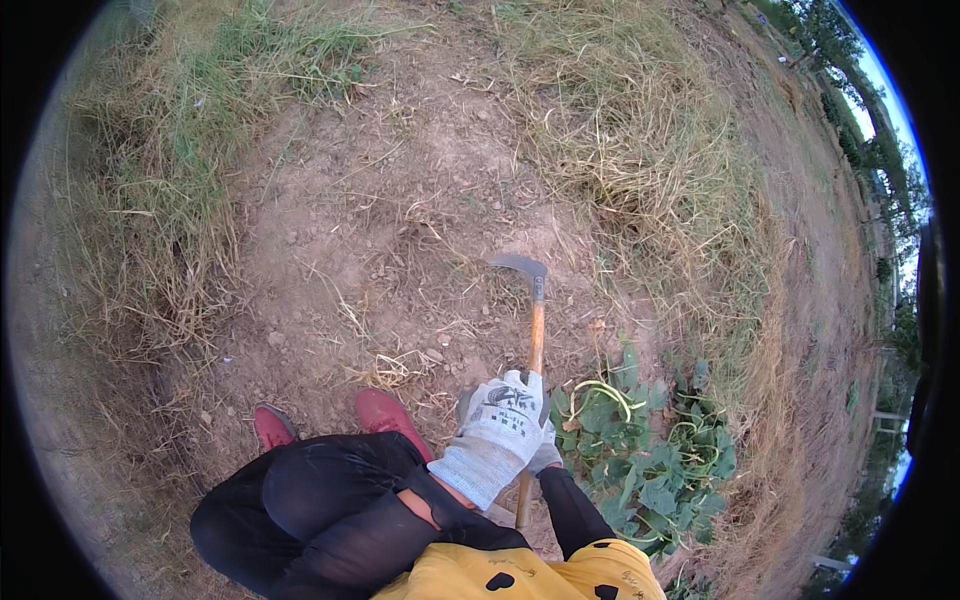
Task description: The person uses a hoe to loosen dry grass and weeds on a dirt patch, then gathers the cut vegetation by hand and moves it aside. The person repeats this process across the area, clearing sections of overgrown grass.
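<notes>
A sickle (538, 330) with a curved metal blade and a long wooden handle lies across the lower middle of the head view, its blade pointing left just over the soil. My left hand (504, 412), in a grey knit work glove bearing print, is closed around the handle. Behind and below it, my right hand (550, 450) also grips the handle, gloved and mostly hidden by the left. The handle's lower end shows beneath both hands. Dry stalks (435, 232) lie on the bare soil near the blade tip.
A leafy green vine (645, 480) grows right beside my hands. Dry and green grass (645, 150) banks up on the right, with more grass (165, 195) on the left. My red shoes (386, 416) stand on the soil at lower left. Trees line the far right edge.
</notes>
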`<action>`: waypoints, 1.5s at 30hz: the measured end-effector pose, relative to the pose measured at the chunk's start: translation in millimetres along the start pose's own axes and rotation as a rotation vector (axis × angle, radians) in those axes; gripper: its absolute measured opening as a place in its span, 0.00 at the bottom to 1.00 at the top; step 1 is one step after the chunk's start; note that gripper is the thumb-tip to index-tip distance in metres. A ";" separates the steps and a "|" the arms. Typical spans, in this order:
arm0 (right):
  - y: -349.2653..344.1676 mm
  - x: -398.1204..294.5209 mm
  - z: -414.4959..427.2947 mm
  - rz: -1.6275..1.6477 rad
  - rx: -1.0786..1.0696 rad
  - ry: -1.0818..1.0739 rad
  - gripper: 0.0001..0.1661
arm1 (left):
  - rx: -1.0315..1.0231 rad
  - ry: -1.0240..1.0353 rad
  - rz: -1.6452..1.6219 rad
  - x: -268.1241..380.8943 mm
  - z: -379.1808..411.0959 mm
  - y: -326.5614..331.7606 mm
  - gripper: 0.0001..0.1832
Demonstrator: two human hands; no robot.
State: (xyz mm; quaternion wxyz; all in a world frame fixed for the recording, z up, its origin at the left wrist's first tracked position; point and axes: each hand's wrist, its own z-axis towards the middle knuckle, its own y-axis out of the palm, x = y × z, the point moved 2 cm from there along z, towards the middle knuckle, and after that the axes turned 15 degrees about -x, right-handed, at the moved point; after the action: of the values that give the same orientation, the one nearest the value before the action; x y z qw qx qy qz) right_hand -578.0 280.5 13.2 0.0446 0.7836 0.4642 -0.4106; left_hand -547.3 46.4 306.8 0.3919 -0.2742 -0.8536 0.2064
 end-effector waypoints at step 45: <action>35.9 -128.2 144.5 0.307 0.121 0.079 0.10 | 0.179 0.067 0.028 -6.9 -4.7 2.0 0.13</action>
State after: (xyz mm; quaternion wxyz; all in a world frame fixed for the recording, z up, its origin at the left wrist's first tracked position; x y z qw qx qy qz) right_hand -667.3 106.5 -5.4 0.0413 0.8619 0.3150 -0.3953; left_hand -539.2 44.3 304.7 0.4402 -0.2564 -0.8143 0.2782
